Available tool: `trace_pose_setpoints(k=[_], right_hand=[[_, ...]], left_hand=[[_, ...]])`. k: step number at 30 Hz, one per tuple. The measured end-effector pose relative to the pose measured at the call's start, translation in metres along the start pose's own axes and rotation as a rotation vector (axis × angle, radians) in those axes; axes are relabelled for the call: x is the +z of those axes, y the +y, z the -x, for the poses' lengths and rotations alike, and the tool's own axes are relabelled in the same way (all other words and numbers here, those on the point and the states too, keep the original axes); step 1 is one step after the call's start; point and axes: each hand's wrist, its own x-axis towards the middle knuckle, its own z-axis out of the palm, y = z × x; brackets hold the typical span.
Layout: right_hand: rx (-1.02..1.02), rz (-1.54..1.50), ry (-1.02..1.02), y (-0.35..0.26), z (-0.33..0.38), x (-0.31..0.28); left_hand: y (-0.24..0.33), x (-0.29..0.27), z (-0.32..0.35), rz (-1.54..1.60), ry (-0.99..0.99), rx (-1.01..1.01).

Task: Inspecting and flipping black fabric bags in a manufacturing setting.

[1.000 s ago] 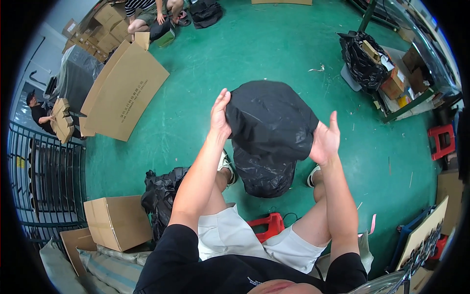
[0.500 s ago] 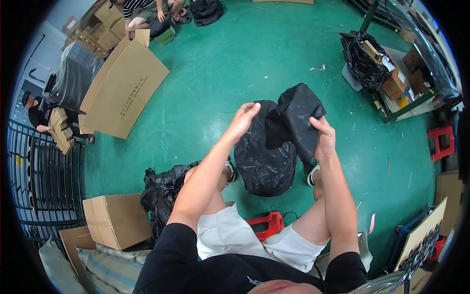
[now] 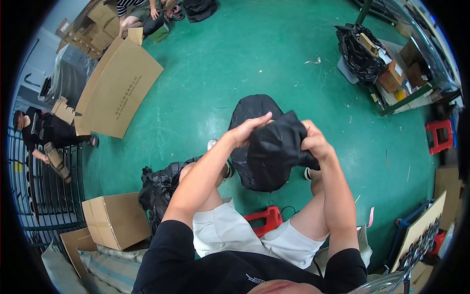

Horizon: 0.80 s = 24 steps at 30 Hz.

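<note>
Between my hands is a piece of thin black fabric [image 3: 275,147], bunched and partly folded. I cannot tell whether it is a cover or a bag. My left hand [image 3: 248,129] is at its upper left edge, thumb along the top and the other fingers hidden by the cloth. On the other side, my right hand [image 3: 317,140] is closed on the fabric's right edge with the fingers curled. Under the held piece, a rounded heap of similar black fabric [image 3: 254,107] lies on the green floor between my feet.
A crumpled black plastic bag [image 3: 164,186] and a cardboard box [image 3: 117,218] are at my left. A red stool [image 3: 269,220] stands between my legs. Farther left is a large open carton [image 3: 122,90]; a person [image 3: 46,130] walks beside it. A shelf [image 3: 404,100] stands right.
The held fabric has come lower and nearer to me, turning from hanging upright to bunched between my hands. The person at the left has turned and moved nearer the rack.
</note>
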Motion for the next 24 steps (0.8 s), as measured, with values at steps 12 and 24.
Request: trace_pose_setpoints(k=[12, 24], right_hand=[[-0.095, -0.278, 0.144, -0.011, 0.013, -0.013], [-0.229, -0.602, 0.014, -0.002, 0.012, -0.023]], left_hand=[[0.008, -0.027, 0.017, 0.102, -0.433, 0.14], [0.018, -0.09, 0.047, -0.151, -0.119, -0.041]])
